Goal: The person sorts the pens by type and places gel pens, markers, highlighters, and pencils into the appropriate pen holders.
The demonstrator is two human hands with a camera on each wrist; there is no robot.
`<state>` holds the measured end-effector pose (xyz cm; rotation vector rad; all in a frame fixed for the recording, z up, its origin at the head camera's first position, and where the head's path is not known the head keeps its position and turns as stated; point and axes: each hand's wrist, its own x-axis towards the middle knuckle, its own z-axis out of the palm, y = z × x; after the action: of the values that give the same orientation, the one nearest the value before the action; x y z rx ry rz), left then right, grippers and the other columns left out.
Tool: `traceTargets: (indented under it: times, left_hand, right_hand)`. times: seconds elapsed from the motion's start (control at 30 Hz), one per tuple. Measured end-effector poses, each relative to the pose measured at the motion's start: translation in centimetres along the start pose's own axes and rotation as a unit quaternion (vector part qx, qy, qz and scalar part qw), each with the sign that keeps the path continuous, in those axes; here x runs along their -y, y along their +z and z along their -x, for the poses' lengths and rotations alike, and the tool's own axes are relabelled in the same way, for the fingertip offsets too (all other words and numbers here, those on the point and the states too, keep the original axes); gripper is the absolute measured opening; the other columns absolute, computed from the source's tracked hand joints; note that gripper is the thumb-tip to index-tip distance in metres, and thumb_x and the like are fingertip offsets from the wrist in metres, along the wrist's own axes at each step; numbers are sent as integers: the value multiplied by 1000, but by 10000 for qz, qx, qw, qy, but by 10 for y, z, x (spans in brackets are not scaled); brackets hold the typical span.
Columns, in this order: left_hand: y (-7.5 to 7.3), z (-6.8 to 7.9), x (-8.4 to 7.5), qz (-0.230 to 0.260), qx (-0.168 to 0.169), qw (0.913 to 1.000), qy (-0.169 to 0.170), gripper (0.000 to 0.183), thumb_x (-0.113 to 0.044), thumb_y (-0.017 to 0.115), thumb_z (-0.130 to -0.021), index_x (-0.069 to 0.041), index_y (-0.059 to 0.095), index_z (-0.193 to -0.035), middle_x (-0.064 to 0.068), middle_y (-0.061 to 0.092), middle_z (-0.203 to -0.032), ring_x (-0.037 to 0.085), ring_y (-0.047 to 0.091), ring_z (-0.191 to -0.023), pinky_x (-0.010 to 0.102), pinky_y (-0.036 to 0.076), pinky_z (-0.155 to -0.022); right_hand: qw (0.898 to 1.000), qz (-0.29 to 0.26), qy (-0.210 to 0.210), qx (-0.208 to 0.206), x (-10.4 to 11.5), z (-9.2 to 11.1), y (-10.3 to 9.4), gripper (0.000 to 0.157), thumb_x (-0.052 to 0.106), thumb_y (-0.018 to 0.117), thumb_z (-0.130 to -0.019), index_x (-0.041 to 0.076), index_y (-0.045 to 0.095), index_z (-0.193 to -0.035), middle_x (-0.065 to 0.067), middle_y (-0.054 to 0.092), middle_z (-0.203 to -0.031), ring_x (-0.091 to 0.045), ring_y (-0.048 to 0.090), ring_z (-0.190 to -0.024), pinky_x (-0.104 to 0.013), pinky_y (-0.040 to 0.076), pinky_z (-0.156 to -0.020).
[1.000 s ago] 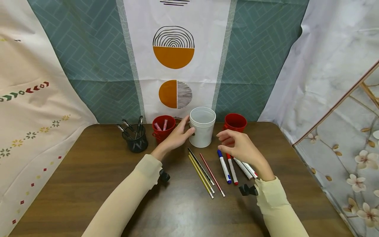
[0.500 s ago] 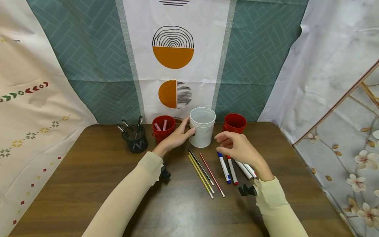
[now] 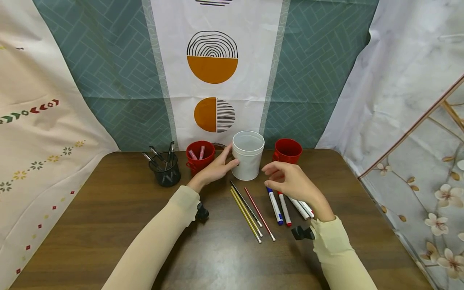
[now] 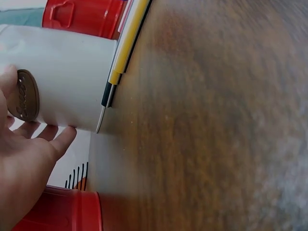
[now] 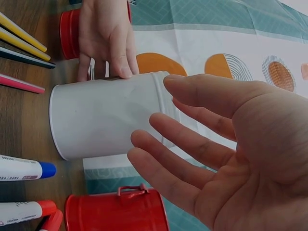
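My left hand (image 3: 216,166) rests against the left side of a white bucket (image 3: 247,161). Its thumb lies by an oval brown label (image 4: 27,95), and the other fingertips touch the wall, fairly straight. On the bucket's other side, my right hand (image 3: 293,180) hangs loosely curved with nothing in it, above the cap ends of several markers (image 3: 275,207). A gap shows between its fingertips and the bucket in the head view. In the right wrist view, the right palm (image 5: 250,173) faces the bucket, thumb and fingers spread apart.
Several pencils (image 3: 253,211) lie in front of the bucket. To its left stand a red pail (image 3: 200,153) holding pink sticks and a black mesh cup (image 3: 168,175) of pens. Another red pail (image 3: 288,150) is to the right. Patterned cloth (image 3: 221,92) hangs along the wooden table's (image 3: 217,262) back edge.
The right hand has shifted very slightly left, toward the bucket. The left hand, bucket, pencils and markers look the same.
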<state>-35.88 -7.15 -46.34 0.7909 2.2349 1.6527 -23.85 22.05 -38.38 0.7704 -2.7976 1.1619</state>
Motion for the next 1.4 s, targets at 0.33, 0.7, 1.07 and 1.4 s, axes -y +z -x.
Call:
traceTargets:
  times: [0.33, 0.7, 1.07, 1.4]
  left_hand:
    - [-2, 0, 3, -197, 111, 9997, 133, 85, -38, 57, -110, -32, -1, -172, -2, 5, -179, 29, 19, -163, 53, 25, -128]
    - [-3, 2, 1, -196, 158, 9996, 89, 84, -38, 58, -110, -33, 0, -172, -4, 6, -179, 29, 20, -163, 53, 26, -128]
    - [-2, 2, 2, -182, 154, 9997, 78, 83, -37, 57, -111, -29, 1, -172, -1, 4, -180, 30, 19, -163, 53, 28, -127]
    - [-2, 3, 1, -186, 157, 9997, 44, 84, -38, 57, -111, -31, 1, -172, -4, 3, -179, 29, 18, -163, 53, 27, -128]
  right_hand:
    - [9999, -65, -29, 94, 5, 0, 4, 37, 12, 83, -93, 12, 71, -128, -7, 74, -117, -23, 74, -100, -39, 64, -87]
    - [9985, 320, -122, 437, 25, -2, 34, 31, 10, 82, -92, 6, 74, -121, -5, 77, -104, -17, 72, -90, -34, 63, -79]
    - [9871, 1255, -110, 991, 33, -6, 80, 26, 9, 83, -91, -1, 76, -114, 4, 63, -73, -13, 56, -69, -27, 49, -63]
    - [9818, 1594, 246, 1006, 33, -4, 103, 17, 6, 85, -87, 1, 80, -103, -5, 70, -83, -24, 67, -83, -48, 60, -80]
